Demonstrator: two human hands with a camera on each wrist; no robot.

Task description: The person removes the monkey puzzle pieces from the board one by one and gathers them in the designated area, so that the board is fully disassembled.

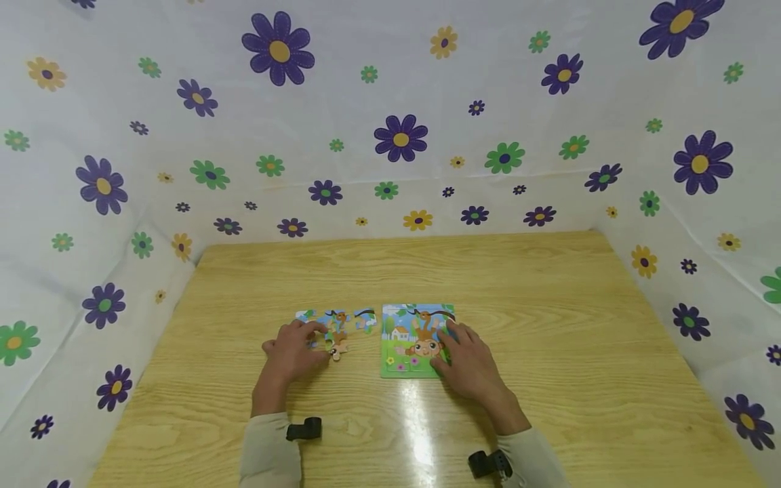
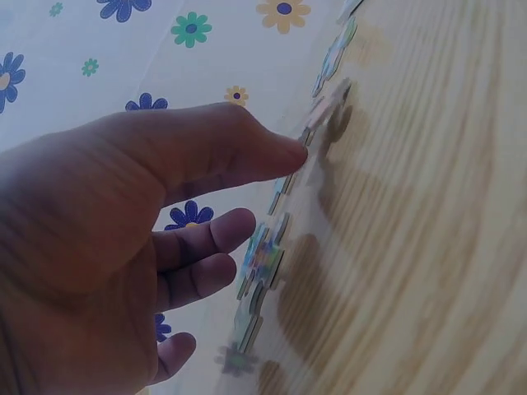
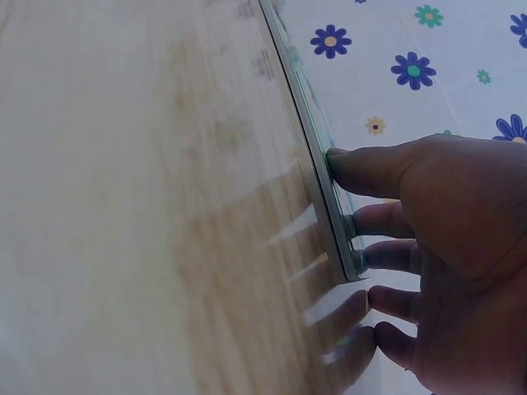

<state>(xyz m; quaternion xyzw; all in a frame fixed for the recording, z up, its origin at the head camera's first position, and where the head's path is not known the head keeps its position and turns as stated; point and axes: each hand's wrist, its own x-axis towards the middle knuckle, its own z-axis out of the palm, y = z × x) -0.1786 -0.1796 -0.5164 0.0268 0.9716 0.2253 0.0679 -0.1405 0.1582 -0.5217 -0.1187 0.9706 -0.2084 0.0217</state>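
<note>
- The puzzle board [image 1: 390, 371], printed with a monkey, a branch and a small house, lies flat on the wooden table [image 1: 366, 271], just right of the loose pieces.
- The right hand [image 1: 472, 362] rests at the board's right side, fingers apart, with the thumb on the board nearer the person and the index finger higher up the same edge; it covers part of the picture there.
- The left hand [image 1: 294, 351] is over the loose pieces, thumb and index finger apart at the tips, beside a monkey-face piece [image 1: 337, 350]; whether they pinch it I cannot tell, as the wrist view is dim and blurred.
- That hand blocks the pieces at the left of the group; a branch piece [image 1: 365, 319] lies in plain sight between the group and the board.
- A black wrist strap [image 1: 305, 428] sits at the left sleeve [image 1: 270, 451], another black strap [image 1: 488, 464] at the right sleeve [image 1: 533, 461].
- A bright glare [image 1: 417, 434] streaks the tabletop below the board.
- A white flowered cloth [image 1: 342, 81] rises behind the table and along both sides, with purple, green and yellow blooms.
</note>
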